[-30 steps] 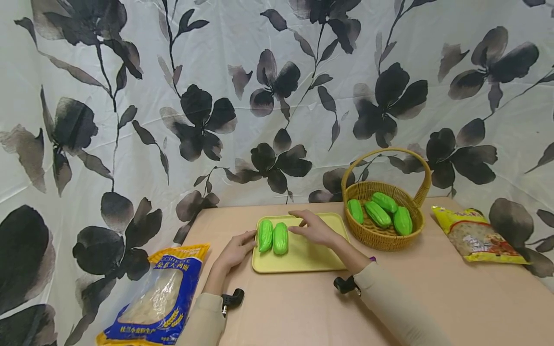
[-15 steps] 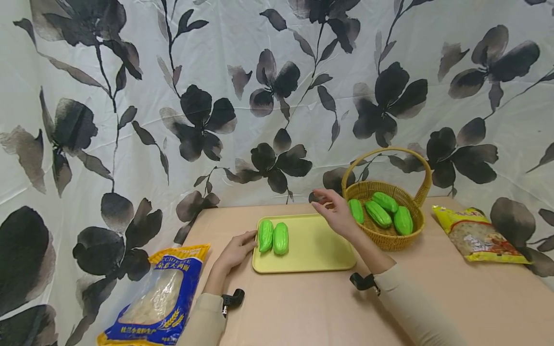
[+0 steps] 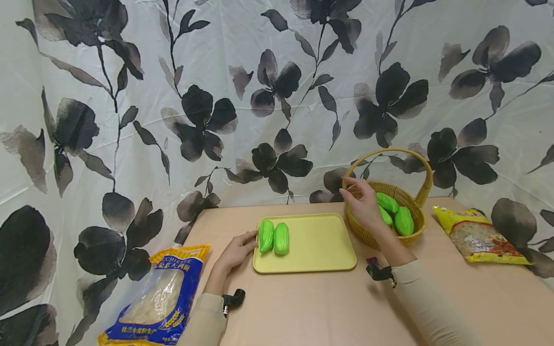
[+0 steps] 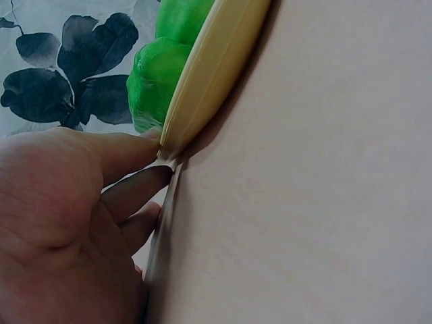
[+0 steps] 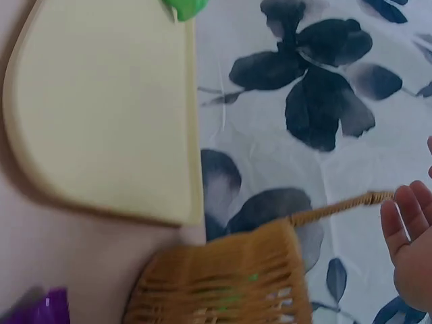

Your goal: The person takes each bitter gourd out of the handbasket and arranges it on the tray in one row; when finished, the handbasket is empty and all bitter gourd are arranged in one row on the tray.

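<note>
We locate two green vegetables on the yellow tray (image 3: 322, 242), both near its left side. The left hand (image 3: 235, 250) pinches the tray's left edge, thumb on the rim and bent forefinger against the outside below it. The outer vegetable (image 3: 266, 236) lies just inside that rim, immediately to the right of the thumb tip. The inner vegetable (image 3: 282, 239) lies directly alongside it, one step further from the left hand.

We read both long axes as running front to back, away from the person and roughly parallel to the tray's short sides. The outer vegetable's near end narrows and points toward the person; the inner one is blunter.

The right hand (image 3: 364, 204) hangs over the left part of the wicker basket (image 3: 365, 235), well apart from the pair on the tray. Its thumb and fingers are parted, loosely bent and free of any object. Whether a fingertip meets the basket's handle (image 3: 426, 185), we cannot tell from these angles.

Inside the basket, to the right of that hand, the rear vegetable (image 3: 388, 202) slants from far left to near right. The right-side vegetable (image 3: 404, 221) points nearly front to back. A third vegetable (image 3: 386, 216) is partly covered by the hand.
</note>
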Tool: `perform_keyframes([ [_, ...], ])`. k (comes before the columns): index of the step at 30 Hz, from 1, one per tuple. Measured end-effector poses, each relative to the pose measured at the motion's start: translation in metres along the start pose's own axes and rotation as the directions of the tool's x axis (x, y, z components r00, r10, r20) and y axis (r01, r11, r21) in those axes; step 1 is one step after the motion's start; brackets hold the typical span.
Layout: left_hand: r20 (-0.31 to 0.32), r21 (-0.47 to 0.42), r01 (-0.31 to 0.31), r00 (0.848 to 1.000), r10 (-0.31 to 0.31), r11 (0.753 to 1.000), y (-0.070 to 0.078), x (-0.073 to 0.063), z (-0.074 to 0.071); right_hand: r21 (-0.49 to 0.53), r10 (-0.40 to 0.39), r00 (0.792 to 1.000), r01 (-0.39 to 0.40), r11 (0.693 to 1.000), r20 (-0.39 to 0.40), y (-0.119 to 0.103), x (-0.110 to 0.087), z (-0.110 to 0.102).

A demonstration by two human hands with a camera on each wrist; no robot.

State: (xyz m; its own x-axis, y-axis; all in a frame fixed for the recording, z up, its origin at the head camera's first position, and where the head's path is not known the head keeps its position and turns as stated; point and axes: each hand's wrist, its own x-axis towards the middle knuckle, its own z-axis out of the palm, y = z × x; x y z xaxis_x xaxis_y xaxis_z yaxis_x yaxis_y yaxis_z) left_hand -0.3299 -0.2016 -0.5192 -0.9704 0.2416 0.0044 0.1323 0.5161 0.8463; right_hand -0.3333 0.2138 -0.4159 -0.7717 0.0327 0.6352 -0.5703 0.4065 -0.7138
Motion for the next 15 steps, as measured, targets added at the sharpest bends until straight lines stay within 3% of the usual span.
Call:
perform_keyframes([
  [5,0.000,-0.009,0.003,1.000,-0.003,1.000,0.001,-0.001,0.000,-0.017,0.106,0.994,-0.106,0.994,0.008,0.032,0.002,-0.013],
  [15,0.001,-0.004,0.004,1.000,-0.004,1.000,0.001,0.000,0.002,-0.126,0.256,0.965,-0.247,0.961,0.055,0.056,0.004,-0.030],
])
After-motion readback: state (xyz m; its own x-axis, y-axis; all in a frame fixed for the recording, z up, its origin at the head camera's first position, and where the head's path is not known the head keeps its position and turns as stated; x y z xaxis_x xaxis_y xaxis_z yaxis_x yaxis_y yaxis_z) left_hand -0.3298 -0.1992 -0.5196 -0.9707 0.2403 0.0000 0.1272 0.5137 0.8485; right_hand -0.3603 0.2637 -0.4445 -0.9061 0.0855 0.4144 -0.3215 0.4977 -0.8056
